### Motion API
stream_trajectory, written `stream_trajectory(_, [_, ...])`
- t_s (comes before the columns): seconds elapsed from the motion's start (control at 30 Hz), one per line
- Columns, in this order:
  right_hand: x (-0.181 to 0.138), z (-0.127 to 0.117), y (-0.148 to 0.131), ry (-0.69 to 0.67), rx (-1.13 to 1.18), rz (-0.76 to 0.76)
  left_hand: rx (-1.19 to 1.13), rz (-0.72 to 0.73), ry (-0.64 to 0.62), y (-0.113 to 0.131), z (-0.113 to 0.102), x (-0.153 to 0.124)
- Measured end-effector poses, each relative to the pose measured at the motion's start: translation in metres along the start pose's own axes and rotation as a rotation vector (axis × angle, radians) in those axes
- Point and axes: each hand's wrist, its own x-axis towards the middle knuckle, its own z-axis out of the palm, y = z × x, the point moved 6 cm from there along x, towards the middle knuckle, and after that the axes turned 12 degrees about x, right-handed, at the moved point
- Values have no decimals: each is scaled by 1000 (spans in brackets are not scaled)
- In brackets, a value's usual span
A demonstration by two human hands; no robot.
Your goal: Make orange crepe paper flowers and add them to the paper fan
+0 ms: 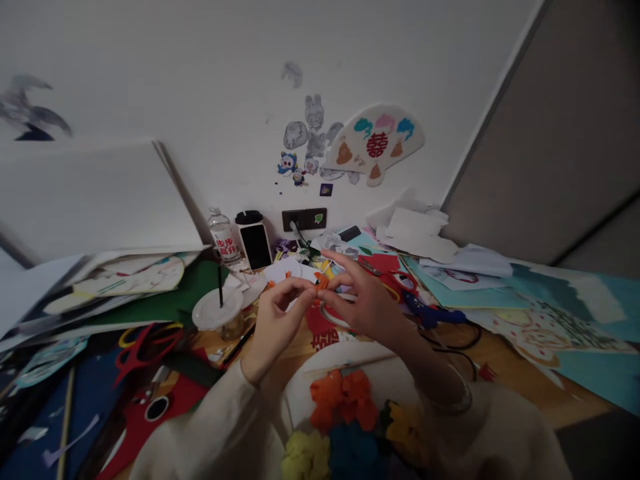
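The wooden table (575,410) was standing against a white wall (175,67), and most of it was covered with papers and small cuttings. On the wall there was a white fan shape (375,143) with coloured clouds and a red character, beside some stickers (314,113); below them was a dark socket panel (304,220). Light blue sheets (590,313) were lying at the right, near a blue glue gun (433,313), and a pair of red scissors (143,350) was at the left.

Both forearms were reaching forward over the table, and the hands met near the middle. The left hand (283,317) had its thumb and index finger pressed close together at the tips. The right hand (367,303) faced it in a similar pinch, with one finger stretched out above. Between the fingertips of both hands was a small orange piece (323,281), held in the air above the table.

Closer to the body, a white board (305,370) with a rounded edge carried orange flowers (343,400), and beside these were a pale yellow flower (306,455) and a blue flower (354,452).

A clear cup (218,310) had a lid and a black straw; its content I could not tell. Behind it, a phone (255,245) was leaning on a black-lidded cup (249,217), just beside a transparent bottle (223,237) with red writing.
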Motion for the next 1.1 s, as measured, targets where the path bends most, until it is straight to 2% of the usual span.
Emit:
stream_trajectory(0.13, [-1,-1,2,26,98,44,-64,-38,6,-3,3,-2])
stream_trajectory(0.27, [-1,-4,2,69,96,34,-120,-71,6,-7,7,-4])
stream_trajectory(0.47, [-1,0,2,-29,144,23,-287,-119,-10,-12,13,-5])
stream_trajectory(0.67, [0,-7,-2,132,88,-32,-488,-245,59,-16,10,-4])
stream_trajectory(0.73, [1,-8,-6,121,13,-70,-549,-273,84,-18,7,-3])
stream_trajectory(0.87, [2,-4,-13,29,-34,-163,-503,-246,66,-18,3,0])
stream_trajectory(1.0, [2,-1,-13,-2,-16,-204,-384,-142,6,-10,1,4])
stream_trajectory(1.1, [1,0,-13,-6,-25,-214,-327,-67,30,-4,-2,5])
